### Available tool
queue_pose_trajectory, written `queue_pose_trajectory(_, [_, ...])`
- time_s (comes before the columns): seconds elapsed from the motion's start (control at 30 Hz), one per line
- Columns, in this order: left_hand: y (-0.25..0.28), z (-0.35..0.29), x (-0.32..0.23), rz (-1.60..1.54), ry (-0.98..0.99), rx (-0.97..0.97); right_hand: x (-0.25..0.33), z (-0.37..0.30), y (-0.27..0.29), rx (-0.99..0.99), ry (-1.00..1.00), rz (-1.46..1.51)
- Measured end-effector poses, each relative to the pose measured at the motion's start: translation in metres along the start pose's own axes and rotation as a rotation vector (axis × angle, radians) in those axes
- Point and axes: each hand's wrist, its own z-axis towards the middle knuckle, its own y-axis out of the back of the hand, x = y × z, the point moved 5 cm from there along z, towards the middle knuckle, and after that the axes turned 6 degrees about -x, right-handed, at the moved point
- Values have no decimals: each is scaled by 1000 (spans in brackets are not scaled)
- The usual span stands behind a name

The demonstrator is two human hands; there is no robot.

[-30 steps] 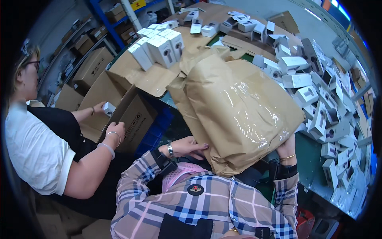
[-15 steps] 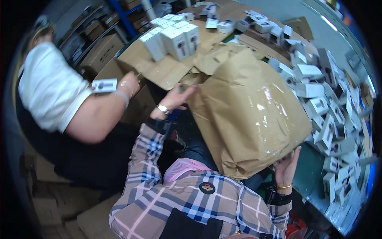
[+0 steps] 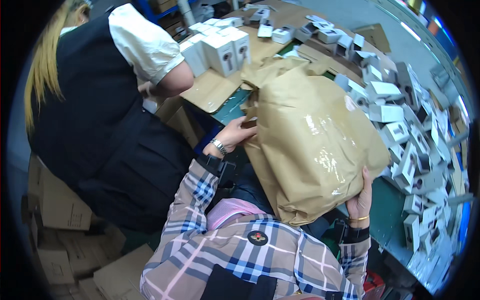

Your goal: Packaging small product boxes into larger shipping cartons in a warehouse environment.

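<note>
Surface (image 3: 391,201): green, white boxes (image 3: 387,113) strewn
Room: cartons (image 3: 62,200) piled at left
Left hand (image 3: 234,134), right hand (image 3: 360,200): gripping brown bag (image 3: 295,140)

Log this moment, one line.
left hand: touching brown paper package, left side; right hand: holding package, lower right; white boxes: right of package

Your bag (image 3: 287,130): creased brown paper, glossy patches. Your watch (image 3: 218,146): shiny metal. Your shirt (image 3: 220,257): matt cloth. White boxes (image 3: 219,55): smooth card.
</note>
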Motion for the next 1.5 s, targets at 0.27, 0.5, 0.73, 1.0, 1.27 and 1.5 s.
queue_pose_trajectory(0.27, [-25,-44,16,12,76,-102,58,48,-35,124,-16,-354])
queue_pose_trajectory(0.5, [-41,-62,10,208,98,-224,68,86,-38,161,23,-621])
queue_pose_trajectory(0.73, [-25,-48,27,219,165,-168,68,8,25,136,-37,-929])
queue_pose_trajectory(1.0, [-14,-54,33,211,169,-111,3,-88,27,220,-251,-532])
queue_pose_trajectory(1.27, [-37,-96,11,-44,204,-84,-6,-65,5,223,43,-676])
queue_pose_trajectory(1.5, [-66,-96,3,-31,274,34,58,0,-21,303,297,-745])
